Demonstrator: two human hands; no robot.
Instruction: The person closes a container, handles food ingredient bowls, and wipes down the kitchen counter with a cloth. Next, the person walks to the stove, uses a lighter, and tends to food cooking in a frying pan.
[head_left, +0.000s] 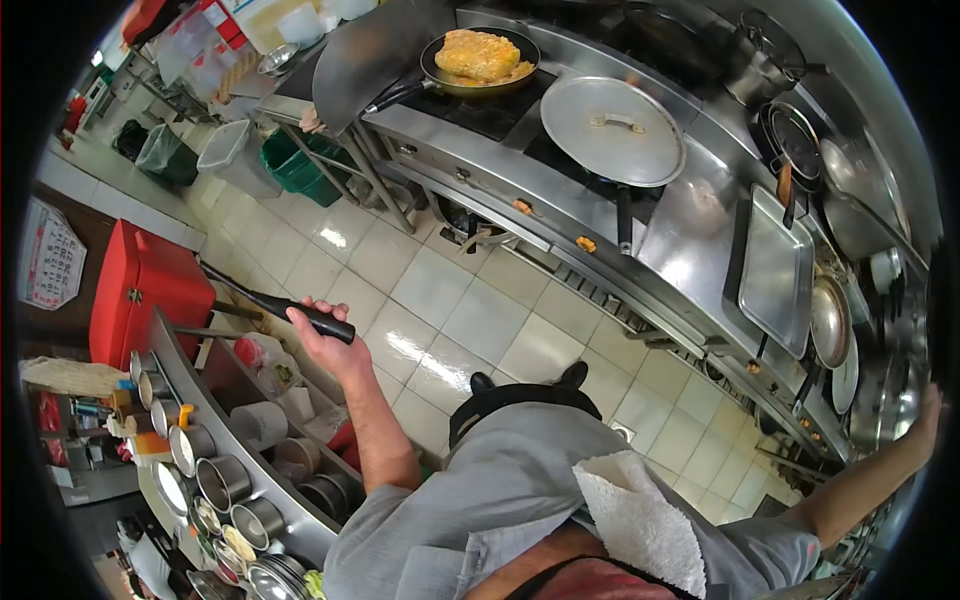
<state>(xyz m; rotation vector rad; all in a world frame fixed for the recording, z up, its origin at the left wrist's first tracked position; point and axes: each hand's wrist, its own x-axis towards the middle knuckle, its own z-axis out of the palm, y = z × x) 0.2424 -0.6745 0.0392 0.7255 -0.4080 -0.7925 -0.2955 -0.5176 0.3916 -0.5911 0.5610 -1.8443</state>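
My left hand point(335, 345) is wrapped round the thick black grip of a long, thin tool point(270, 304), which points away to the left in front of a red box point(150, 295). My right hand point(932, 415) reaches far out to the right, among metal pans at the dark edge of the view, and its fingers cannot be made out. On the stove, a black frying pan point(432, 74) holds an orange-yellow mass of food point(480, 56). Beside it, a round metal lid point(612, 130) covers another pan, whose black handle point(624, 220) points towards me.
Metal containers point(222, 482) line a steel counter point(300, 525) at the lower left. A metal tray point(775, 270) and several pans stand at the right. Bins point(300, 165) are at the upper left. Orange scraps point(586, 244) stick to the stove front point(480, 185).
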